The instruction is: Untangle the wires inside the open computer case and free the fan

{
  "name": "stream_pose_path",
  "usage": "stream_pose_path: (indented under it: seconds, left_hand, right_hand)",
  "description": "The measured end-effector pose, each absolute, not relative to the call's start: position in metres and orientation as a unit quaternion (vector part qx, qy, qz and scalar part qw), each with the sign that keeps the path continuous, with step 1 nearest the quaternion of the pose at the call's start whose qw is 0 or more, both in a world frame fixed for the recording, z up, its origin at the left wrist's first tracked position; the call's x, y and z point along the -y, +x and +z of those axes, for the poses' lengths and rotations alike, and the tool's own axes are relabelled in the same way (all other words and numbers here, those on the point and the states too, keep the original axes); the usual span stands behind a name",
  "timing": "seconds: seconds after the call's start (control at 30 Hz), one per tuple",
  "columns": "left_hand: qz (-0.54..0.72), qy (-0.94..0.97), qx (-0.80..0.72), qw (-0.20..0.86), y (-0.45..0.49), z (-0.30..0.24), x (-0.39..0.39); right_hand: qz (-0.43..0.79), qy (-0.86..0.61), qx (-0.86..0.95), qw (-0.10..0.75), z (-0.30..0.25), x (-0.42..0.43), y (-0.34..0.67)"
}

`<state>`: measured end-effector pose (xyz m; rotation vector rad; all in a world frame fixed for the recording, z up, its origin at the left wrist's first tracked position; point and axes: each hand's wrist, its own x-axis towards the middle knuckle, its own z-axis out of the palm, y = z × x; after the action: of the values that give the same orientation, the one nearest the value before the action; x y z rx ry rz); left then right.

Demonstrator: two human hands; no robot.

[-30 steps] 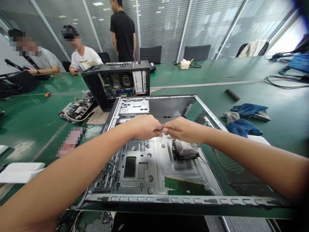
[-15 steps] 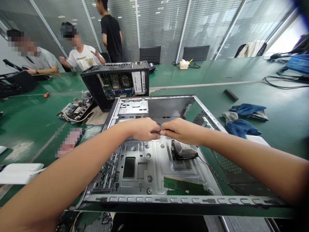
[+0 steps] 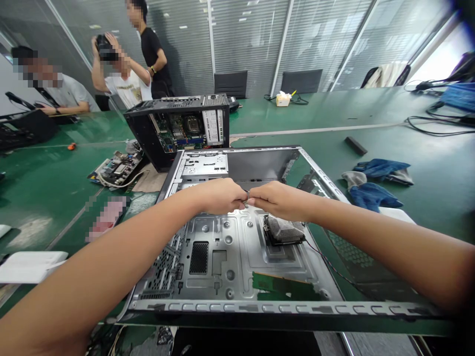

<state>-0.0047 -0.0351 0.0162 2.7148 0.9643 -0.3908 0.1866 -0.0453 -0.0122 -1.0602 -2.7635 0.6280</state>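
Observation:
Over an open metal computer case lying on its side, my two hands meet with their fingertips almost touching. My left hand is closed in a pinch, and so is my right hand. A small dark sliver shows between them, too little to name. Inside the case, below my right hand, lies a CPU cooler with metal fins and a thin cable trailing right. Green memory sticks rest close to the case's near edge.
Behind the case stands a black computer tower with its side open. A circuit-board assembly lies to its left. Blue-grey gloves and a dark bar are at right. Several people are across the table.
The dark thin piece at my left fingers shows less now; my hands have barely shifted. Across the table, one person has raised both hands to their headgear, and the standing person has moved left.

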Motion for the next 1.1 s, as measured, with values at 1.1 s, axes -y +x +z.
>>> stream_pose_path:
  seconds: [1.1]
  left_hand:
    - [-0.147, 0.927, -0.344, 0.028, -0.0038, 0.0175, 0.037]
  right_hand:
    - [0.182, -0.378, 0.906, 0.058, -0.0115, 0.0455, 0.1868]
